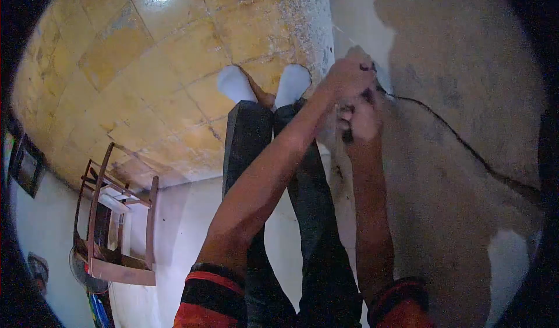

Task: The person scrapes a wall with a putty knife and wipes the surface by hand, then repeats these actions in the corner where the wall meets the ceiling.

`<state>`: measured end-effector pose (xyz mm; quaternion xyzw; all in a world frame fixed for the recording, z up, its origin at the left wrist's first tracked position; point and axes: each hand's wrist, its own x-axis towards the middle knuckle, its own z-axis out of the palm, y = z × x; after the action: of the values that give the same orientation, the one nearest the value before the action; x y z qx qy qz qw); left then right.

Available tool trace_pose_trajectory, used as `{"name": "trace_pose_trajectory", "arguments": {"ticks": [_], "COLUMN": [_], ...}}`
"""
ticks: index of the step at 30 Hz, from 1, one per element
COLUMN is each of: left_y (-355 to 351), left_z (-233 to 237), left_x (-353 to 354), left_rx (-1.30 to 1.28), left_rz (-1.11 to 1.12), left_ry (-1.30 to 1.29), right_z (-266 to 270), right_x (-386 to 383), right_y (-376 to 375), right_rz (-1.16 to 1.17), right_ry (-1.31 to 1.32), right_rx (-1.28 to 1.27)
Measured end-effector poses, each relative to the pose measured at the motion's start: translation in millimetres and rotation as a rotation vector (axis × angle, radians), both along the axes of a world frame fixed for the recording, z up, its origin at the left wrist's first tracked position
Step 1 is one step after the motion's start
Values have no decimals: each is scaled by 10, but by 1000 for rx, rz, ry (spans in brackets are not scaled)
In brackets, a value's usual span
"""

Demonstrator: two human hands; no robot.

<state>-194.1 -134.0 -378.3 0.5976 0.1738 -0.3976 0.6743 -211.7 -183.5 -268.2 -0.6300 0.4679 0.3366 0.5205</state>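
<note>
My left hand (350, 79) is closed at the pale wall, its fingers curled by a small dark loop-like part (367, 66). Just below it and close by, my right hand (365, 120) is closed around a slim dark object (347, 136), whose end pokes out under the fingers. Blur and dim light hide what kind of thing it is. A thin black cord (431, 110) runs from beside the hands toward the lower right along the wall. Whether the left hand grips the cord itself is hard to make out.
Below are worn yellow floor tiles (169, 66) and my feet in white socks (293, 83). A wooden chair frame (125, 272) stands at the lower left, with a round fan-like object (81, 270) beside it. My shadow (460, 48) falls across the wall (361, 8).
</note>
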Motion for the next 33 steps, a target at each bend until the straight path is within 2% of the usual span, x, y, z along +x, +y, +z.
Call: {"name": "trace_pose_trajectory", "arguments": {"ticks": [1,2,4,6,7,9,10,12,14,16,18,19,21,22,24,26,27,28,29,30,31,32,33], "left_y": [54,-1,-183,-158,-141,-14,91,-57,-142,-109,-11,5,43,83,164,350,498,681,869,1033,1273,1541,1779], "left_z": [-66,-31,29,-59,-71,-117,-153,-76,-174,-425,-538,-523,-414,-331,-563,-719,-719,-591,-529,-621,-844,-730,-907], "left_x": [86,64,-99,-125,-127,7,123,49,-62,-13,129,136,112,128,-105,-568,-901,-1148,-1459,-1793,-2344,-2612,-3062], "left_rx": [3,53,157,174,154,108,94,113,101,52,130,162,231,264,356,395,471,544,657,765,756,792,807], "left_rz": [-47,15,129,111,54,-98,-194,-29,63,65,-57,-118,-57,-25,-261,-169,-155,-31,-65,-122,-268,-184,-374], "left_ry": [40,11,-40,-233,-249,-225,-184,-197,-172,-125,-219,-256,-220,-210,-297,-42,-69,83,6,133,-95,-19,-188], "right_z": [-20,-6,131,258,223,-210,-186,-10,-90,-180,-348,-357,-345,-366,-547,-1008,-1131,-1110,-1051,-1047,-1047,-1119,-1116], "right_x": [33,28,15,62,53,21,52,-42,-91,-108,-52,-44,-30,-57,-242,-696,-831,-853,-872,-988,-1106,-1342,-1495], "right_y": [6,15,61,33,15,65,55,-34,-3,98,305,304,250,170,-58,-379,-457,-476,-484,-511,-541,-627,-671], "right_rz": [9,13,13,10,1,-34,-1,42,-21,-82,-136,-155,-203,-91,139,766,1068,1144,1210,1254,1300,1336,1370], "right_ry": [-6,-1,25,39,43,26,-3,-31,-1,-14,-86,-74,-60,19,175,-358,-632,-387,-133,-48,38,-49,-137], "right_rx": [-76,-154,-144,-35,-10,-62,-95,-182,-79,-54,-73,-49,-1,-11,-18,-73,-104,-81,-57,-67,-75,-124,-174]}}
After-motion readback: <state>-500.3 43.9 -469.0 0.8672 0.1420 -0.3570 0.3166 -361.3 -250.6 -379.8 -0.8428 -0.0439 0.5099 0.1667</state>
